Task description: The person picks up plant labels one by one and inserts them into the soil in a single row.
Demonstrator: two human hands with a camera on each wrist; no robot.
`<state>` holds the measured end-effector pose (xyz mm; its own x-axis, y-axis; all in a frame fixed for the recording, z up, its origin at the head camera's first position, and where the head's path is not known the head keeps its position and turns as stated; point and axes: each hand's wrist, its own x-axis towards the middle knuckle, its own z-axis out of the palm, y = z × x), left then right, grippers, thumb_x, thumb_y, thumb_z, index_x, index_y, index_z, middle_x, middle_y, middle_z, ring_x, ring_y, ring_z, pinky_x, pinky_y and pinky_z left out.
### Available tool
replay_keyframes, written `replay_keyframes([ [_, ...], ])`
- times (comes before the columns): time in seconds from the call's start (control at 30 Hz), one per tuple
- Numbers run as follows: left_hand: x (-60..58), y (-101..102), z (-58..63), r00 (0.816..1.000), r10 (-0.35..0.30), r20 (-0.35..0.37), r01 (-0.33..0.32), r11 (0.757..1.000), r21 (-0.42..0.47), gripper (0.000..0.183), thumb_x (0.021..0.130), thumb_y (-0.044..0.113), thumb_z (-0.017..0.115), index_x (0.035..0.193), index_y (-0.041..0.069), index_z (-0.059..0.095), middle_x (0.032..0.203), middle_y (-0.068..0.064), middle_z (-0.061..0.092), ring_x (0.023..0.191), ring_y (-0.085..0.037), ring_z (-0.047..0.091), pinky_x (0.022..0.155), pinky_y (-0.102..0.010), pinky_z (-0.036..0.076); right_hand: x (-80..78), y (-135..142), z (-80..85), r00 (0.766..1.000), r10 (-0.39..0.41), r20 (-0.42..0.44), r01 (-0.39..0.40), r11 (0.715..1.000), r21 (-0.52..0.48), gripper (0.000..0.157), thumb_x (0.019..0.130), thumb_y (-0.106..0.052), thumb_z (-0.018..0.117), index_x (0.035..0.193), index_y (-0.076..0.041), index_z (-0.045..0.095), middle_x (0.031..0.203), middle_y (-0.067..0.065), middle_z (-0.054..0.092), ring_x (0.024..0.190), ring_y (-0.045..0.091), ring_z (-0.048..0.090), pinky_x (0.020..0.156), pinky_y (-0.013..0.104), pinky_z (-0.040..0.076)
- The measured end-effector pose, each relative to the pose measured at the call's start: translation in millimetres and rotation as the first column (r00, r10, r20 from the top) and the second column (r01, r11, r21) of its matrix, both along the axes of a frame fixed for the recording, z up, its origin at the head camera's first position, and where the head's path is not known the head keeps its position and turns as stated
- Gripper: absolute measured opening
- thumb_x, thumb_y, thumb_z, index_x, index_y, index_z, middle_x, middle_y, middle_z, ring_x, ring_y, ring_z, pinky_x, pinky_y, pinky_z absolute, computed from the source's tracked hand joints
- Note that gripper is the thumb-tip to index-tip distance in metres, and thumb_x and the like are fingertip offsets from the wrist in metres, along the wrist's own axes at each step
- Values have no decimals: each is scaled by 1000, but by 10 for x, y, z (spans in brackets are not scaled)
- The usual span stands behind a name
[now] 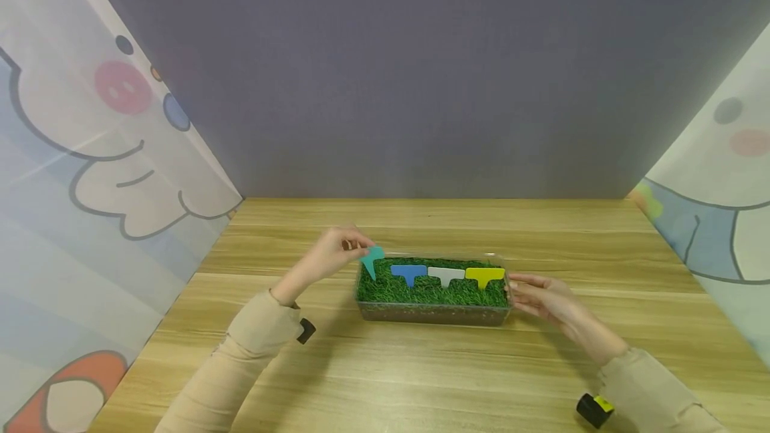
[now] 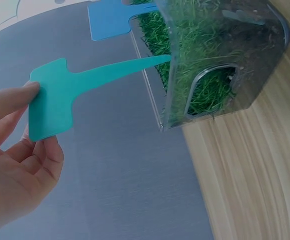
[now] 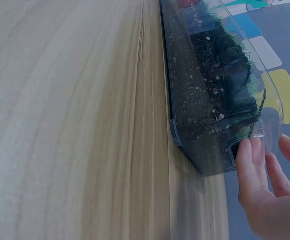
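A clear planter box (image 1: 433,316) with soil and green grass (image 1: 442,294) stands on the table. My left hand (image 1: 338,252) pinches the wide head of a teal T-shaped plant label (image 2: 52,100) between thumb and fingers. Its pointed stem slants down at the box's left end, tip by the rim; whether it touches the soil I cannot tell. Blue (image 1: 409,270), white (image 1: 446,273) and yellow (image 1: 484,274) plant labels stand upright in a row in the grass. At the box's right end, my right hand (image 1: 550,303) touches the end wall near its oval opening with its fingertips.
The wood-grain table (image 1: 409,373) stretches around the box. Behind it rises a grey panel (image 1: 421,85), with cartoon-printed sheets (image 1: 72,172) on the left and right. A small black wrist device (image 1: 594,411) sits beside the right sleeve.
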<state>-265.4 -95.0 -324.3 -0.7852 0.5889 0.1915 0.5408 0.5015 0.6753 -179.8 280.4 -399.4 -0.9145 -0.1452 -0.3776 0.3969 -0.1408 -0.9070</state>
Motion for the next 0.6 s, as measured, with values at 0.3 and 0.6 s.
replay_keyframes([
  [0.3, -6, 13, -77, 1000, 0, 13, 1, 999, -34, 14, 80, 5, 62, 93, 7, 68, 79, 2, 58, 69, -10, 50, 60, -23, 44, 3, 0, -5, 1000, -4, 5, 4, 1000, -2, 32, 80, -11, 64, 111, -7, 57, 95, 2, 64, 83, 15, 61, 80, 26, 48],
  [0.6, -14, 32, -146, 1000, -1, 29, 3, 998, -61, 15, 81, 6, 61, 94, 8, 69, 80, 3, 59, 69, -10, 49, 61, -23, 43, 4, 2, 6, 1000, 3, -3, -3, 1000, 5, 35, 80, -12, 64, 113, -5, 56, 97, 4, 64, 83, 15, 62, 80, 26, 48],
])
